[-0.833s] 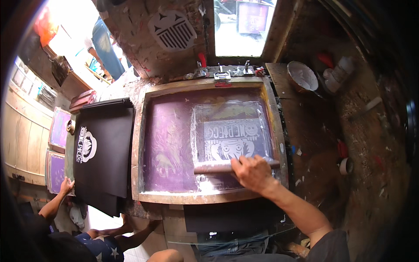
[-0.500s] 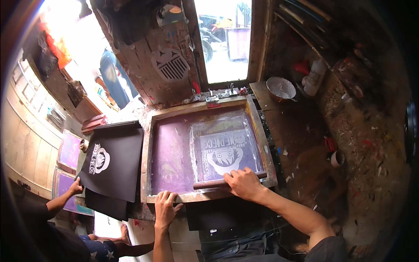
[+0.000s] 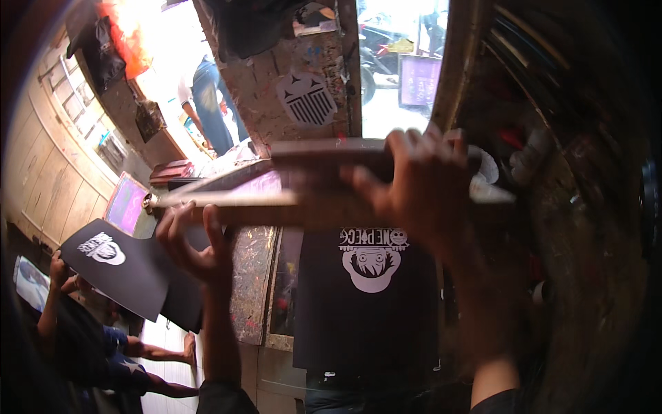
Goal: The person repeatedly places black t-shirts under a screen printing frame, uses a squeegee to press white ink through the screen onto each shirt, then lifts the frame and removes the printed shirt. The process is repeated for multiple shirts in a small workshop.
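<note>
The wooden-framed printing screen (image 3: 276, 212) is tilted up, its near edge raised toward me and blurred by motion. My left hand (image 3: 193, 241) grips that near edge at its left part, fingers curled over the wood. In my right hand (image 3: 424, 186) is the squeegee (image 3: 310, 157), a dark long bar, held across the raised frame; the fingers are smeared but wrap round it. Beneath the screen a black cloth piece (image 3: 365, 331) lies flat, bearing a white print (image 3: 372, 265) of a face in a hat under lettering.
At the left, another person's hand (image 3: 61, 265) holds a black printed piece (image 3: 124, 276) by its edge. Purple screens (image 3: 127, 203) lean behind it. A paint-spattered board (image 3: 248, 290) sits left of the cloth. A pale bowl (image 3: 486, 165) stands at the right, partly hidden.
The screen's near edge has come up off the cloth, uncovering the print. Both my hands rose with it, the squeegee still in the right. The other person's printed piece moved left, off its stack.
</note>
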{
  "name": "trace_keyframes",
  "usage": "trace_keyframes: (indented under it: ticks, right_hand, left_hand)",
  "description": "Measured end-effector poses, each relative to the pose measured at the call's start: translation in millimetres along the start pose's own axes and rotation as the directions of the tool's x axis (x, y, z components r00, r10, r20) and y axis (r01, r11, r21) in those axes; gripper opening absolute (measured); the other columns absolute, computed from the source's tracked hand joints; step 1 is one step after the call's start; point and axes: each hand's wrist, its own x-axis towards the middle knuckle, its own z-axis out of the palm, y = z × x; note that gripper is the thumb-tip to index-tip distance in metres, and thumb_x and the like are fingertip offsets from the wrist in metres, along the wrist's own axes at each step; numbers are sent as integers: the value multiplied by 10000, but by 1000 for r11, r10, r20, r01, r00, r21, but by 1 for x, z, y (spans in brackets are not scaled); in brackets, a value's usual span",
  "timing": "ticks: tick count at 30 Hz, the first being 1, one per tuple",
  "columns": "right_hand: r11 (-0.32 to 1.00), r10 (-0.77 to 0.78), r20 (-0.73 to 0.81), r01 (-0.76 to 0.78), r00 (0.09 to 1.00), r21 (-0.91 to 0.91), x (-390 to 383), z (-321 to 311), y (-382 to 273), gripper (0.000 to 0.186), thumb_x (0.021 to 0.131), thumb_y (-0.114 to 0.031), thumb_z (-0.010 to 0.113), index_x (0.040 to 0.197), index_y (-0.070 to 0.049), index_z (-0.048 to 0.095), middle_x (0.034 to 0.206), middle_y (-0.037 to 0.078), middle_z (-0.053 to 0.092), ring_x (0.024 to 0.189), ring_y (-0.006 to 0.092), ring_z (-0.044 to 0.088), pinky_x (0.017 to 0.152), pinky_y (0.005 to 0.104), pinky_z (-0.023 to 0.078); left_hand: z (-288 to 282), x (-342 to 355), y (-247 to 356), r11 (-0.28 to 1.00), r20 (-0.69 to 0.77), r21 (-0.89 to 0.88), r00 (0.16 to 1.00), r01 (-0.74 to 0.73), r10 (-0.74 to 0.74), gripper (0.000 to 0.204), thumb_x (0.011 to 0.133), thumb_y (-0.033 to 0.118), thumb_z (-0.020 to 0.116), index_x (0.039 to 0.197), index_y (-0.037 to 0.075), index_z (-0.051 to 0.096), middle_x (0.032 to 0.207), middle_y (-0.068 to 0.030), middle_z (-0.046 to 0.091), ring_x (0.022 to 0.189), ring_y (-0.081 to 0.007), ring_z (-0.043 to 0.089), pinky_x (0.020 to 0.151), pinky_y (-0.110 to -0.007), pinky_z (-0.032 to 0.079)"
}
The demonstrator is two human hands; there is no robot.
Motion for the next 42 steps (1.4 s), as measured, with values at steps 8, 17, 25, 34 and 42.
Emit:
trace_keyframes:
  ticks: [8,17,25,34,42]
  right_hand:
    - [985,85,200,-113,976,133,131,1,29,638,865,-611,714,1024,8,708,890,244,721,888,362,726,824,462,549]
    - [995,19,94,-29,995,100,237,83,115,747,876,-658,672,1228,0,660,1181,223,642,1125,347,628,976,424,464]
    - [991,73,93,-83,993,109,237,112,89,799,846,-687,686,1171,42,654,1184,234,662,1141,349,638,990,419,470]
    - [989,42,198,-68,979,129,230,85,69,750,856,-650,691,1191,21,675,1218,235,656,1152,361,627,1014,417,457]
    - [986,122,201,-141,972,84,225,90,74,752,851,-638,722,1201,26,679,1240,247,664,1192,362,634,1009,422,482]
  left_hand:
    - [97,-218,-37,973,943,210,242,96,-227,807,921,553,664,1571,146,413,1654,-165,307,1544,-381,231,1215,-607,206]
    - [75,-183,-52,572,860,68,242,818,-449,296,977,160,575,1168,-49,663,1137,-211,704,1067,-317,663,940,-403,510]
    - [-177,-113,-282,406,-133,65,411,912,-902,324,962,153,610,1200,-62,653,1088,-144,707,944,-241,659,879,-363,521]
    - [-151,-186,-409,187,-406,-738,-206,649,-890,335,963,31,495,1286,-60,494,1272,-209,609,1043,-339,696,920,-515,602]
    - [-37,-160,-260,833,536,450,649,322,-540,465,877,413,774,1115,47,615,1090,-160,616,997,-291,627,857,-435,527]
